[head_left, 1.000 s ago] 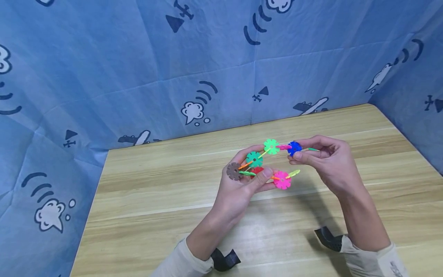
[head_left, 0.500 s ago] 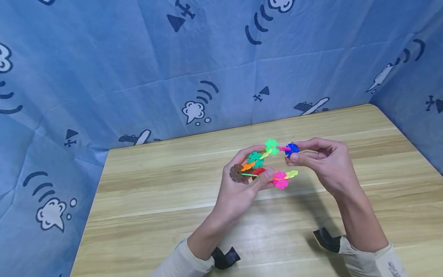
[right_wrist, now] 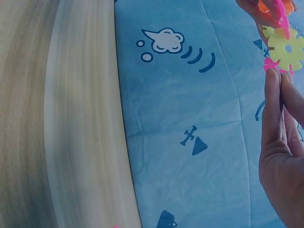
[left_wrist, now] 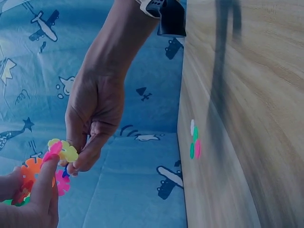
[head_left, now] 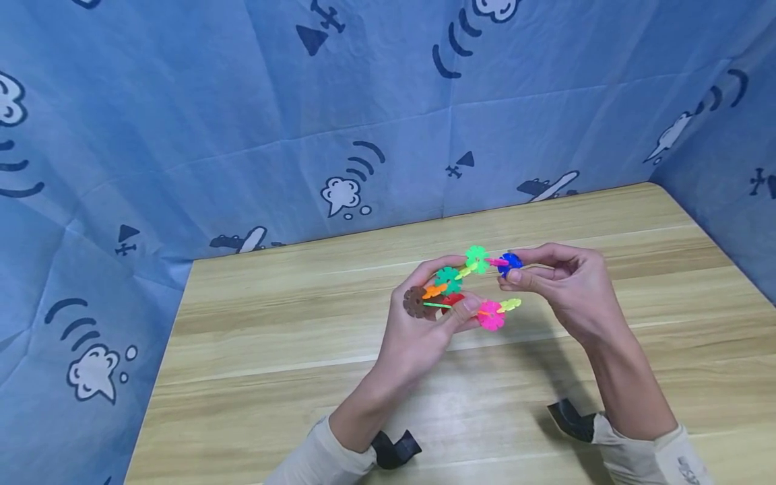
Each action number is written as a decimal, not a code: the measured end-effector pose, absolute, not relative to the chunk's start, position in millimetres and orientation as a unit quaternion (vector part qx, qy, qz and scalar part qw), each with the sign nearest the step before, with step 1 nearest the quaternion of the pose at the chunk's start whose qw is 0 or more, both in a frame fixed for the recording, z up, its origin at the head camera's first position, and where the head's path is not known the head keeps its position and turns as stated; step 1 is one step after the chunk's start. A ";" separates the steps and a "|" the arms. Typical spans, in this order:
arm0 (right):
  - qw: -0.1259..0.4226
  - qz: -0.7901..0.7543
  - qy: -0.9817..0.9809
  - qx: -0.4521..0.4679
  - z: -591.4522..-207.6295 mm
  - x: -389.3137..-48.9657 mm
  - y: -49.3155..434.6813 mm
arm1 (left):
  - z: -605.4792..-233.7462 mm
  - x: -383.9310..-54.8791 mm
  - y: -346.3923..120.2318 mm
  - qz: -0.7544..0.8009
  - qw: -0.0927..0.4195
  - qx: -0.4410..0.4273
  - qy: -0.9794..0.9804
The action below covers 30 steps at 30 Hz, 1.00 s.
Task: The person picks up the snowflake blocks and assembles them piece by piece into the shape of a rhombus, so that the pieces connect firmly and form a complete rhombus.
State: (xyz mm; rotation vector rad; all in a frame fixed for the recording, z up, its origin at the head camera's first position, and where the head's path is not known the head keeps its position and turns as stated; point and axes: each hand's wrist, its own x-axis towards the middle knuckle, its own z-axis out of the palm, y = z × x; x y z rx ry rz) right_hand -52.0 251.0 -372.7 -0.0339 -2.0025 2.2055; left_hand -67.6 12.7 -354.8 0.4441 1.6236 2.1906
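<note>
A curved chain of notched plastic snowflake discs hangs between both hands above the table. My left hand [head_left: 418,330] grips its left part, thumb pressed near the red disc [head_left: 452,303]. By that palm are the brown disc [head_left: 415,302] and the teal disc [head_left: 448,280]. Along the top run a light green disc [head_left: 477,259] and a pink disc seen edge-on [head_left: 497,262]. There my right hand [head_left: 576,289] pinches the blue disc [head_left: 510,265] between thumb and fingers. A bright pink disc [head_left: 492,316] and a yellow disc [head_left: 510,304] form the lower end, apart from the blue one.
Below the hands lies a wooden table [head_left: 273,357], with a blue patterned cloth [head_left: 242,135] behind it. In the left wrist view, several loose discs [left_wrist: 195,142] lie on the tabletop. Black wrist mounts [head_left: 395,450] stick out from both sleeves.
My right hand has shifted slightly left with the blue disc. The chain has turned a little, so the orange and yellow links show more face. A green piece behind the right fingers is now hidden.
</note>
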 end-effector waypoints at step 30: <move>0.084 0.744 -0.662 0.018 -367.2 -47.9 262.4 | -359.1 -71.2 16.7 0.854 0.212 0.103 0.463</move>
